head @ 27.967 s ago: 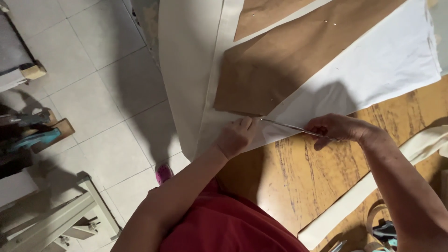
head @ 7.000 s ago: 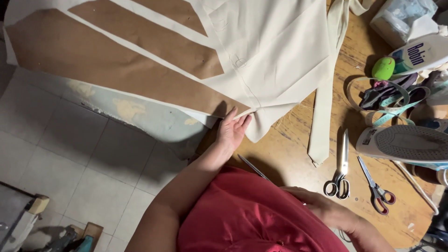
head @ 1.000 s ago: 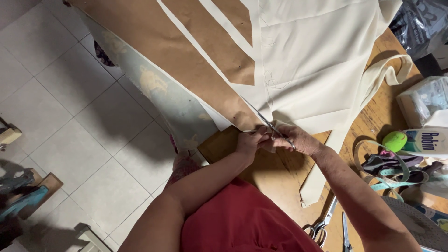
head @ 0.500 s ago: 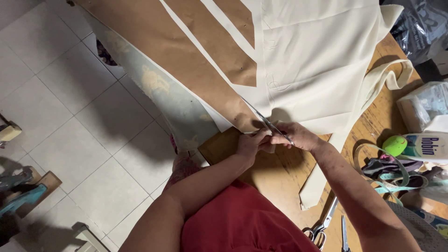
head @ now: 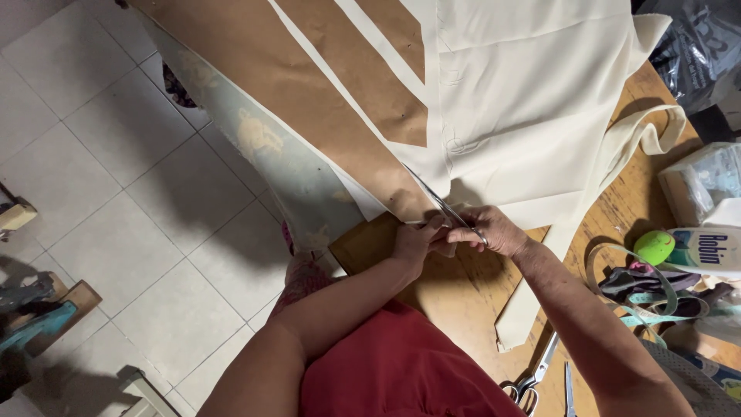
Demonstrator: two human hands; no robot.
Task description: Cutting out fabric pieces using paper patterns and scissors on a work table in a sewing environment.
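right hand (head: pixel 494 230) gripping scissors (head: pixel 440 202) | left hand (head: pixel 415 241) pinching cream fabric (head: pixel 525 116) (table edge)

Both forearms reached forward and met, hands touching. The left hand (head: pixel 414 241) lay with its fingers curled. The right hand (head: pixel 494 230) kept a closed grip, knuckles up.

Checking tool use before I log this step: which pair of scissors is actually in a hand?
The scissors in the right hand, blades at the brown paper pattern's edge. The other scissors lie untouched on the wooden table near the bottom.
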